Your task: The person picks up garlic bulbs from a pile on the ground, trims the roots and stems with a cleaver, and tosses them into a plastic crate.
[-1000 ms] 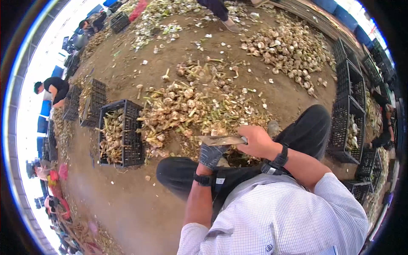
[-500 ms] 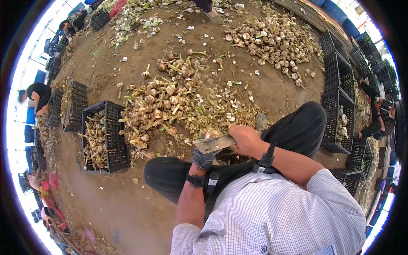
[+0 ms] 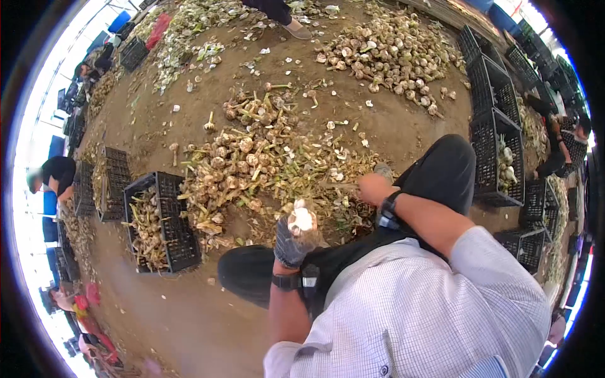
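My left hand [image 3: 289, 244], in a gray glove, was closed around a garlic bulb [image 3: 302, 219], just below the middle of the frame. The bulb's pale side faced up and stringy roots hung at its lower edge. My right hand [image 3: 376, 189], bare, was clenched on a knife [image 3: 339, 186] right of center; its blade pointed left, seen nearly edge-on as a thin, blurred strip. The blade and the bulb were apart.

Beyond my hands a heap of stemmed garlic [image 3: 236, 160] spread over the dirt floor [image 3: 208, 334], with loose stalks and husks around its right side. A black crate [image 3: 179, 233] of stemmed garlic stood at the heap's left. In the upper right lay a pile of bulbs [image 3: 391, 57], and below it, toward the right edge, another crate [image 3: 484, 151] held a few pale bulbs. One person [image 3: 58, 173] bent forward at the left edge, another [image 3: 570, 148] sat at the right, and a shoe [image 3: 297, 29] showed at the top.
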A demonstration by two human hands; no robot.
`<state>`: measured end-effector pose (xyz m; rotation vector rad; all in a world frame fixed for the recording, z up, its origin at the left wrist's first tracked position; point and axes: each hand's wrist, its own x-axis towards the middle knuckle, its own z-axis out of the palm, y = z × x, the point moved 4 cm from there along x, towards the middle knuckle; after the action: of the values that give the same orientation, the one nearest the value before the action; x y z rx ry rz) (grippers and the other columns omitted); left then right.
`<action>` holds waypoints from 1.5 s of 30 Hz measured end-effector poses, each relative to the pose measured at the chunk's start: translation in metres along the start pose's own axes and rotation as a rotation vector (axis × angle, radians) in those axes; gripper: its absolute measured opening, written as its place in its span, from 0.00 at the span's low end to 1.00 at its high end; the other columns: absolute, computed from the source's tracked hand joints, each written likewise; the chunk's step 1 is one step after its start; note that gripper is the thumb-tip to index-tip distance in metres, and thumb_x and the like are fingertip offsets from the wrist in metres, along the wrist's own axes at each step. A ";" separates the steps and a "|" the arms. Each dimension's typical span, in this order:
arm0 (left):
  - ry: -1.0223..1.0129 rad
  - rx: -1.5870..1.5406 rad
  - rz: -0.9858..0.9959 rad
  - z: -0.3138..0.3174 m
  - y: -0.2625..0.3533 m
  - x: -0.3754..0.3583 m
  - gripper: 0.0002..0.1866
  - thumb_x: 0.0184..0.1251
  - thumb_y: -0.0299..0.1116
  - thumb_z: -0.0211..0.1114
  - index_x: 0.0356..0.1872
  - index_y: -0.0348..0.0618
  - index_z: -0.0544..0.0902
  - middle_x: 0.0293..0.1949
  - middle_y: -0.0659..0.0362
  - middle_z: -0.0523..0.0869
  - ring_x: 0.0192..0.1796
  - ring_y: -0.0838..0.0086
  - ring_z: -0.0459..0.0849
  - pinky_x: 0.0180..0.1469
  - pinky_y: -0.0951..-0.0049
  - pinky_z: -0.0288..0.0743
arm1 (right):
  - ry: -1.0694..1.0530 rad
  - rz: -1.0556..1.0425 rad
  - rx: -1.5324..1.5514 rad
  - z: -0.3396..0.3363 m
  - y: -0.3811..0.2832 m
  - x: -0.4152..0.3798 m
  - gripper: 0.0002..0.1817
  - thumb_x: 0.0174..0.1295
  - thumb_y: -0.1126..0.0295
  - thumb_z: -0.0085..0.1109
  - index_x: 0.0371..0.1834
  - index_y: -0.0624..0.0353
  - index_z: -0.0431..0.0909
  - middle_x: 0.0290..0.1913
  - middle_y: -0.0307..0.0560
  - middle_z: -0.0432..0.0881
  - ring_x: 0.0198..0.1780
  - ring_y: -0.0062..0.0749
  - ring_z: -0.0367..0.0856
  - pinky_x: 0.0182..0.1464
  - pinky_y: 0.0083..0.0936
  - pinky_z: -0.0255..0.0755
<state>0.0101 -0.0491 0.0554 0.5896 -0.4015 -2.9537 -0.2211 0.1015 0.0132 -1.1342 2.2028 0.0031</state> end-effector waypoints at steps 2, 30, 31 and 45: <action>0.127 0.450 0.285 0.004 0.006 0.000 0.17 0.61 0.26 0.65 0.51 0.38 0.76 0.45 0.59 0.84 0.44 0.74 0.82 0.48 0.71 0.79 | 0.207 -0.023 0.166 -0.027 -0.030 -0.019 0.16 0.57 0.60 0.55 0.33 0.63 0.82 0.29 0.58 0.82 0.30 0.52 0.81 0.39 0.42 0.76; -0.094 1.894 0.238 0.024 -0.010 0.030 0.22 0.53 0.23 0.65 0.53 0.44 0.80 0.50 0.55 0.84 0.54 0.65 0.81 0.57 0.68 0.74 | 0.384 -0.250 0.550 -0.062 -0.064 -0.062 0.16 0.55 0.61 0.62 0.36 0.65 0.77 0.34 0.56 0.77 0.37 0.52 0.77 0.40 0.41 0.72; -0.075 1.720 0.212 0.013 -0.013 0.033 0.22 0.53 0.24 0.66 0.53 0.44 0.80 0.50 0.55 0.84 0.54 0.65 0.81 0.58 0.66 0.73 | 0.414 -0.276 0.550 -0.064 -0.065 -0.064 0.14 0.54 0.64 0.62 0.34 0.65 0.76 0.32 0.56 0.75 0.35 0.52 0.76 0.39 0.41 0.71; 0.084 1.895 0.364 -0.029 -0.020 0.058 0.21 0.64 0.39 0.60 0.57 0.47 0.79 0.58 0.53 0.80 0.52 0.59 0.82 0.53 0.62 0.76 | 0.122 0.040 0.709 -0.024 -0.018 -0.023 0.26 0.56 0.50 0.62 0.35 0.70 0.78 0.24 0.57 0.80 0.26 0.45 0.78 0.32 0.39 0.71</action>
<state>-0.0330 -0.0457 0.0035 0.5123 -2.7366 -1.3300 -0.2116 0.0997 0.0501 -0.6956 2.0567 -0.7816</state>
